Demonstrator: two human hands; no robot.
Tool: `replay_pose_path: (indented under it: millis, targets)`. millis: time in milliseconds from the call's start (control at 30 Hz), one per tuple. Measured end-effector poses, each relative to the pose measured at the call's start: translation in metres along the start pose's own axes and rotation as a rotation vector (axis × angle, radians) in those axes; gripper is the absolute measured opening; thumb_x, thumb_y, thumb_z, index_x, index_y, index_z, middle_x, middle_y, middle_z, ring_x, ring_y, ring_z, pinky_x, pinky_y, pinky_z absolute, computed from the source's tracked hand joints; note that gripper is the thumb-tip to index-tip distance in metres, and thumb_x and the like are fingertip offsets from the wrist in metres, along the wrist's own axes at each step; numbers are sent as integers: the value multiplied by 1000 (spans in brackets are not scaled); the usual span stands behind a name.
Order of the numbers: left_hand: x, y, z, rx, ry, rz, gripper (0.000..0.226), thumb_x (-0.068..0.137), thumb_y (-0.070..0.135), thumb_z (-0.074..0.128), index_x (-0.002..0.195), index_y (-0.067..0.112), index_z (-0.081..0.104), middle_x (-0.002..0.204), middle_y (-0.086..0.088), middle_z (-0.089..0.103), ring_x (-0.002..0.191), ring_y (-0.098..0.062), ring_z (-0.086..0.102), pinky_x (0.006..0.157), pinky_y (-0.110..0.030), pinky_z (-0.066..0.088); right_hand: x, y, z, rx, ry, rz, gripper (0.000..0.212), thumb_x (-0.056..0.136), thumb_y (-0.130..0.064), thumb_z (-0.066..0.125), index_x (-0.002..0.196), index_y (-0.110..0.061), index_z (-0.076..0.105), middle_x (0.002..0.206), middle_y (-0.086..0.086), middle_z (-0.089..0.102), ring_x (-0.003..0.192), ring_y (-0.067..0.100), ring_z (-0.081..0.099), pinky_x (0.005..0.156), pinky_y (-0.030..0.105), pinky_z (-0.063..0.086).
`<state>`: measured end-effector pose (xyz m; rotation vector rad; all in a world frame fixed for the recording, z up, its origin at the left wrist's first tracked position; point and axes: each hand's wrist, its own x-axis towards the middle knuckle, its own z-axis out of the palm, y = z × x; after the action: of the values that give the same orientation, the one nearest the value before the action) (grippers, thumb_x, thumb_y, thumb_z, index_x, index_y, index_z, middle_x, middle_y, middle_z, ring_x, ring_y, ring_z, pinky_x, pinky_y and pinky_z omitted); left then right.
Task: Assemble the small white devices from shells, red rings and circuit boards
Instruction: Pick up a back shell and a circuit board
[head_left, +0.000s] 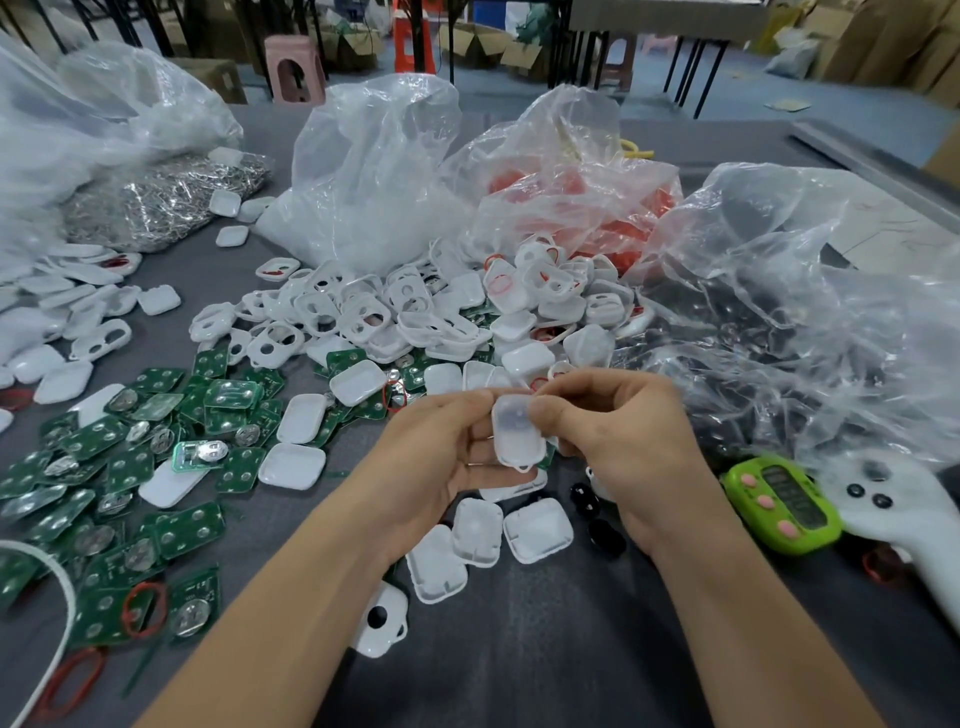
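White shell (511, 439), pinched between left hand (441, 457) and right hand (623, 441) (fingers curled)

left hand (441, 452) against right hand (623, 447), fingers (548, 411) curled

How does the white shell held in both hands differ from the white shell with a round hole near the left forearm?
The held shell is up in the air, pinched by the left hand and right hand; the holed shell lies untouched on the grey table. The held shell shows a closed face; the holed shell shows a round hole. Both are white, rounded, with a small loop.
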<state>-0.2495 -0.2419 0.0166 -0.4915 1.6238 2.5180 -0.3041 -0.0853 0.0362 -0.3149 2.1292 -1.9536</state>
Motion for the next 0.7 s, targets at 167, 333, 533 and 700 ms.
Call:
replay_pose_path:
  millis: [167,333,533,700]
  targets:
    - [0,0,-2,42,-19,-10,35,107,11,44,109,1,77,110,-26,74,93,-32,74,78,-43,64,-2,5,0,-315,74,-112,12,72,-32,91,72,-30,79,65,-11,73,60,3,68,58,15,49]
    - [-1,0,-3,97,-48,3,31,100,5,52,101,10,82,106,-23,76,93,-29,76,77,-38,64,-5,3,0,-397,100,-222,13,74,-32,90,70,-29,77,63,-16,71,58,2,68,52,9,47]
    - [-1,0,-3,-11,-58,0,32,100,2,50,102,8,82,109,-23,76,88,-28,76,72,-35,63,-2,-1,-3,-4,110,37,20,78,-1,78,70,-19,74,60,-5,66,50,8,54,49,18,44]
    - [-4,6,-6,-143,-222,-75,37,89,13,62,125,10,73,122,-18,72,94,-28,71,79,-42,63,2,-2,-6,212,115,156,26,86,14,64,88,-11,69,64,4,64,47,11,55,48,23,49]
